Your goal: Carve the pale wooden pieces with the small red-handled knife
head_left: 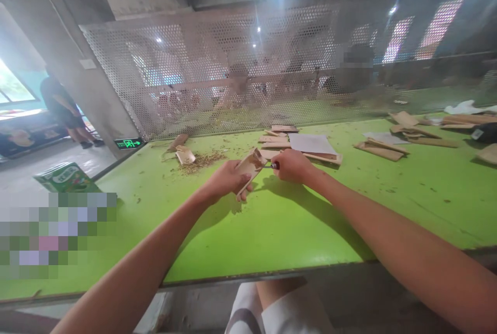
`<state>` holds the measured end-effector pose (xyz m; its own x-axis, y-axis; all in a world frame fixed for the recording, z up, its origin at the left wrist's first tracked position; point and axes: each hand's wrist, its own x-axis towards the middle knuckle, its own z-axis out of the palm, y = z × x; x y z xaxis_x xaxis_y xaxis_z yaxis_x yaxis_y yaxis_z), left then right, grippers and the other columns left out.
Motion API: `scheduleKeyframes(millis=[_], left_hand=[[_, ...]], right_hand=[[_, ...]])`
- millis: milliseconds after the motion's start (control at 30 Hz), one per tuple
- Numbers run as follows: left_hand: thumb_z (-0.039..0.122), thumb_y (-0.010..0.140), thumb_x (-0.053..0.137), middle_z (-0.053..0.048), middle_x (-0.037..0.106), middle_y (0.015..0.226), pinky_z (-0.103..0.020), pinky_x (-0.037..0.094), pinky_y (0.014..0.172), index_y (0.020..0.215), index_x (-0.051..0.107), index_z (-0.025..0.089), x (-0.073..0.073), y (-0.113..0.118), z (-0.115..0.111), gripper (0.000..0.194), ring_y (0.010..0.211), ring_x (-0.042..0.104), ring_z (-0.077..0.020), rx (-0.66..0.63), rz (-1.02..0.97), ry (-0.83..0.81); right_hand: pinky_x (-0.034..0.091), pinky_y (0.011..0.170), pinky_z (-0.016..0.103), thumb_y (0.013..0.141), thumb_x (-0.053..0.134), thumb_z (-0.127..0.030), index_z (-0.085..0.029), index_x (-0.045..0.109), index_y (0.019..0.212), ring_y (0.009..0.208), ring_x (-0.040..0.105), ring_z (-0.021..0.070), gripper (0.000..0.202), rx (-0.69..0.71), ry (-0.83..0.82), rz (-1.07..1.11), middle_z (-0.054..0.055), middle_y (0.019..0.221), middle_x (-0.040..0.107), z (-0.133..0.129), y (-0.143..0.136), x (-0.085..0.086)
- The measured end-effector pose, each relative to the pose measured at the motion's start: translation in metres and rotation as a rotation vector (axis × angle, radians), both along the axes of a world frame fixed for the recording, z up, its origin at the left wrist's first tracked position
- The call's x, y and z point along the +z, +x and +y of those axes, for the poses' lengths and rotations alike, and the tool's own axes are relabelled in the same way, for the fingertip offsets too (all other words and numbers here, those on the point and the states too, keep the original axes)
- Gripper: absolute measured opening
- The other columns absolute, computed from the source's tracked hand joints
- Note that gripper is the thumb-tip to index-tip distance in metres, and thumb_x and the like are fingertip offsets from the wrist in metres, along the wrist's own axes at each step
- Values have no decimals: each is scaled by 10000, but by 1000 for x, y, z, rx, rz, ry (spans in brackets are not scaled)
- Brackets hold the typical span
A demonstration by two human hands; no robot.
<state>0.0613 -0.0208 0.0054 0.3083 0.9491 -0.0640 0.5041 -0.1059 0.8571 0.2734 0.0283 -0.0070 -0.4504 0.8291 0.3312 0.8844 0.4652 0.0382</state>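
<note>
My left hand (pixel 229 179) is closed around a pale, curved bamboo piece (pixel 248 169), held at a slant above the green table. The upper end of that piece looks darker and rough. In my right hand (pixel 292 165) is a carving tool (pixel 275 165) with a dark handle. Its thin metal end reaches the upper end of the bamboo piece; the exact tip shape is too small to make out. Brown shavings (pixel 202 162) lie on the table beyond my left hand, beside another short bamboo piece (pixel 186 155).
Bamboo strips (pixel 275 140) and a white paper sheet (pixel 313 143) lie beyond my right hand. More strips (pixel 382 148) are to the right. A green box (pixel 68 177) stands at the left. A perforated metal screen (pixel 217 80) borders the green table (pixel 256 246). A person (pixel 64 101) stands far left.
</note>
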Motion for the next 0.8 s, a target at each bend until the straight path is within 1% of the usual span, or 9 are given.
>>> scheduleKeyframes(millis=[100,233,333,467,600,800], left_hand=[[178,875,516,-65,687,706,-262,552,493,827,556,129,1,1,-1,79,517,639,-129,1,101,15],[225,888,498,-46,659,664,-250,537,468,801,544,131,3,1,-3,136,488,618,-111,-23,185,74],[251,896,482,-33,641,634,-256,538,473,775,531,135,6,1,-5,175,479,613,-110,-38,238,111],[237,882,495,-27,639,631,-266,546,491,777,547,134,8,-1,-5,156,492,623,-118,-38,277,110],[244,856,514,-35,653,631,-268,548,494,769,578,126,7,-6,-1,160,499,631,-130,-80,313,124],[254,808,574,-44,671,611,-240,527,468,814,657,112,11,-16,5,165,489,628,-134,-196,380,154]], right_hand=[[309,528,262,713,540,-168,-172,692,667,544,556,163,159,-26,35,-56,96,649,673,-4,-4,1],[338,540,264,726,526,-175,-173,727,737,576,596,182,201,-51,81,-145,109,696,696,-6,-6,2],[349,550,271,724,526,-175,-172,737,763,596,610,192,215,-42,83,-165,110,714,703,-6,-7,2],[370,590,283,736,526,-188,-180,750,807,640,623,205,235,-44,63,-159,112,748,711,-6,-8,2],[352,569,278,707,538,-162,-177,744,759,614,606,189,214,-29,39,-173,105,718,705,-6,-8,3],[309,526,276,654,552,-149,-199,708,654,551,555,165,164,89,-11,-236,61,629,677,-8,-9,8]])
